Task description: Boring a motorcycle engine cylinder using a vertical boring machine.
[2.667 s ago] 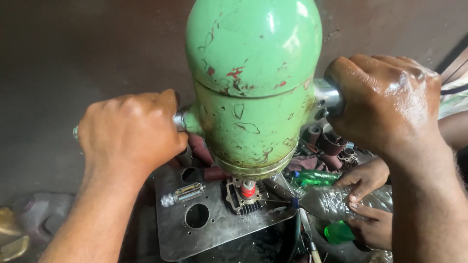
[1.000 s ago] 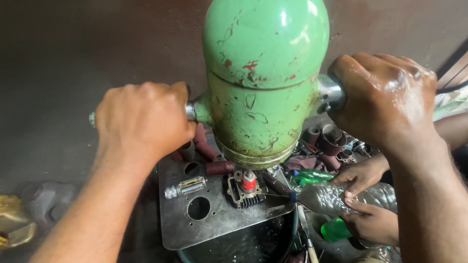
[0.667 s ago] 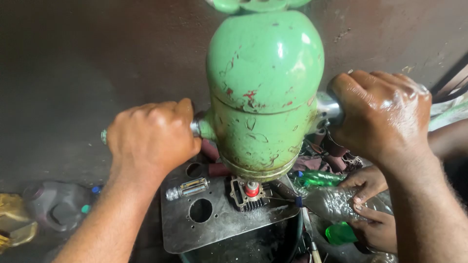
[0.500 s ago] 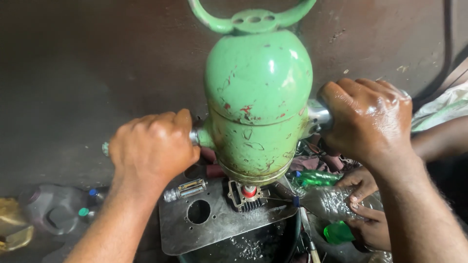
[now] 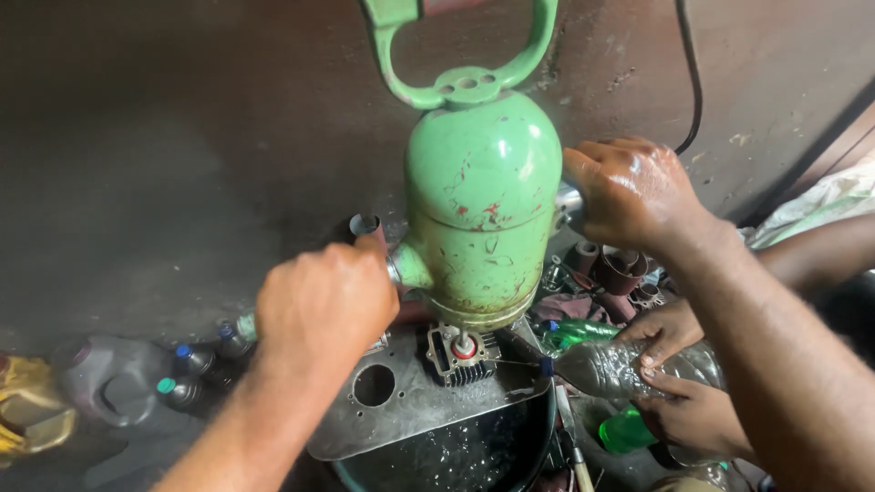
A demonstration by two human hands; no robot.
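A big green machine body [image 5: 481, 205] with chipped paint and a loop handle on top stands upright over a small finned metal part [image 5: 458, 353]. My left hand [image 5: 324, 305] grips its left side handle. My right hand [image 5: 633, 191] grips the metal handle on its right side. The finned part sits on a grey metal plate [image 5: 410, 401] with round holes. Another person's hands [image 5: 674, 378] hold a clear plastic bottle [image 5: 620, 364] pointed at the finned part.
A dark basin with liquid [image 5: 456, 456] lies under the plate. Grey jugs and small capped bottles [image 5: 137, 383] stand at the left. Green bottles [image 5: 583, 330] and cylindrical sleeves [image 5: 611, 269] lie at the right. A black cable [image 5: 691, 73] runs up the dark floor.
The view has pulled back and the machine now sits lower in frame, showing its loop handle. Both my hands have kept their hold on the side handles.
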